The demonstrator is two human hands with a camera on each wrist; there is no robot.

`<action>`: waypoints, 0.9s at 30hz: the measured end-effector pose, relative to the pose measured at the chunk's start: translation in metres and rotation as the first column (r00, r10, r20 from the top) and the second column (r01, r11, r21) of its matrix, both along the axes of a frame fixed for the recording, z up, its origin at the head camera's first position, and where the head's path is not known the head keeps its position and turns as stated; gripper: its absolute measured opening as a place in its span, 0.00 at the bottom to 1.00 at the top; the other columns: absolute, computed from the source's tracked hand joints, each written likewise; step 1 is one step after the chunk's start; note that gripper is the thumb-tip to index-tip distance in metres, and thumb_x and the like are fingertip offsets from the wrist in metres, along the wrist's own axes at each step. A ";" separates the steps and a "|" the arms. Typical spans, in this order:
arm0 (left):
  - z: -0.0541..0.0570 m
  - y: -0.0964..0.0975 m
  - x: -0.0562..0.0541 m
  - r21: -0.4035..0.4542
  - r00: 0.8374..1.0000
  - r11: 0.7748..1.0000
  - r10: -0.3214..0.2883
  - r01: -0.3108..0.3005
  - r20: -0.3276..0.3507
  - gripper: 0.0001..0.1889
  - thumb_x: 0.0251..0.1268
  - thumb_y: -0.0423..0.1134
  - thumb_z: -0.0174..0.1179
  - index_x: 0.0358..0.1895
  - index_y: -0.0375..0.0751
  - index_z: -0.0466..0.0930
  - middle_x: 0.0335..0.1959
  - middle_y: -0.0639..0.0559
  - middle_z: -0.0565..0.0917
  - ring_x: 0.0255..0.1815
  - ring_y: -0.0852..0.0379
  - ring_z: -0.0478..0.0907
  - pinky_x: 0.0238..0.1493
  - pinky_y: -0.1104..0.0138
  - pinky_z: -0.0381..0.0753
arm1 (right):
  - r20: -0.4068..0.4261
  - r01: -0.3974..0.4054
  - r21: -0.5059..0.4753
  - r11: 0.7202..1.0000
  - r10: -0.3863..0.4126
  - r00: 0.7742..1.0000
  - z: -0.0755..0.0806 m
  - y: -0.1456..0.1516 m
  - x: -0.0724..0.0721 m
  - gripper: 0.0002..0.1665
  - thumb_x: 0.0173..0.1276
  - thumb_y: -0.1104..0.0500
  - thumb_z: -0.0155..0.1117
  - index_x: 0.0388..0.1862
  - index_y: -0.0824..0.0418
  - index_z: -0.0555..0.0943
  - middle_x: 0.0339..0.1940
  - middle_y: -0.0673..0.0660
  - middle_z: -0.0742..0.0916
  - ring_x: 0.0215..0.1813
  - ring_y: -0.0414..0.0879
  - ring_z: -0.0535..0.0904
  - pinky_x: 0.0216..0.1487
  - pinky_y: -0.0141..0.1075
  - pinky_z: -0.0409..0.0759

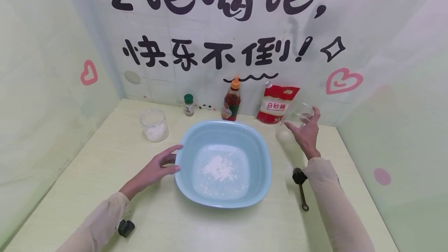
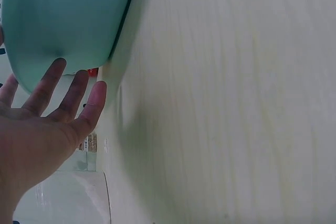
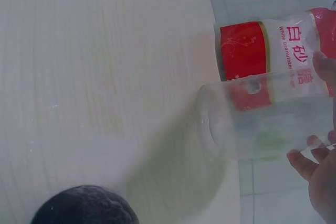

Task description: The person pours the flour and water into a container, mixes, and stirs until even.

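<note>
My right hand (image 1: pixel 308 135) holds a clear plastic cup (image 1: pixel 295 112) between thumb and fingers, in front of the red and white sugar pouch (image 1: pixel 274 106). In the right wrist view the cup (image 3: pixel 273 124) overlaps the pouch (image 3: pixel 244 51), and fingertips (image 3: pixel 302 163) show at its side. A light blue basin (image 1: pixel 224 202) has white powder (image 1: pixel 218 168) scattered over its floor. Against the basin's left side rests my left hand (image 1: pixel 154 172), thumb and index finger right at the rim. Its fingers (image 2: pixel 71 95) look straight and spread beside the basin wall (image 2: pixel 68 19) in the left wrist view.
A clear jar of white powder (image 1: pixel 154 127) stands left of the basin. Along the back wall are a green-capped shaker (image 1: pixel 189 106) and an orange-capped sauce bottle (image 1: pixel 231 102). Near the right sleeve lies a black tool with a ring-ended handle (image 1: pixel 303 197). Walls border the table (image 1: pixel 217 232).
</note>
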State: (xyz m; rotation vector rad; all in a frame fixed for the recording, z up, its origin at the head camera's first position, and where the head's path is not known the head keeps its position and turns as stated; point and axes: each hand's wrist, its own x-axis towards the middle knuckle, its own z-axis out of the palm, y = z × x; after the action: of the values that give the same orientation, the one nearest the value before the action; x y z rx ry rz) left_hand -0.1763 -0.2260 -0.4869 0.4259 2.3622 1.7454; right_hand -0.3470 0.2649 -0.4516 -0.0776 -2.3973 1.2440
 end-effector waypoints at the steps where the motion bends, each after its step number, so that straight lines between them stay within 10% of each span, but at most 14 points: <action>1: 0.000 0.000 0.000 -0.001 1.000 1.000 0.001 -0.001 0.002 0.36 0.69 0.39 0.63 0.77 0.46 0.58 0.64 0.31 0.77 0.66 0.33 0.74 0.61 0.54 0.80 | 0.001 0.001 -0.001 1.000 -0.001 1.000 0.000 0.000 0.000 0.62 0.57 0.53 0.79 0.77 0.48 0.45 0.67 0.67 0.75 0.67 0.64 0.73 0.65 0.62 0.73; 7: 0.000 0.000 0.000 -0.012 1.000 1.000 0.002 -0.002 0.011 0.36 0.69 0.40 0.63 0.77 0.46 0.58 0.65 0.31 0.76 0.66 0.33 0.73 0.57 0.69 0.80 | 0.027 0.006 0.013 1.000 -0.006 1.000 0.000 0.002 0.001 0.63 0.57 0.51 0.79 0.78 0.46 0.44 0.67 0.69 0.74 0.68 0.65 0.73 0.66 0.63 0.73; 27: 0.000 0.001 0.000 0.005 1.000 1.000 -0.004 0.004 0.005 0.36 0.69 0.38 0.63 0.78 0.45 0.58 0.64 0.30 0.76 0.66 0.31 0.73 0.58 0.66 0.81 | 0.053 0.005 0.032 0.999 -0.007 0.999 0.009 0.017 0.032 0.68 0.58 0.45 0.77 0.82 0.42 0.38 0.70 0.70 0.70 0.74 0.61 0.64 0.71 0.60 0.67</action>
State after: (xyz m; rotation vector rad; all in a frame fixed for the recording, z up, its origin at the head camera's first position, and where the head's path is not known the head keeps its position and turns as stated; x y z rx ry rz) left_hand -0.1760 -0.2253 -0.4864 0.4258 2.3524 1.7492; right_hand -0.3146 0.2821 -0.4431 -0.1099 -2.4595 1.2152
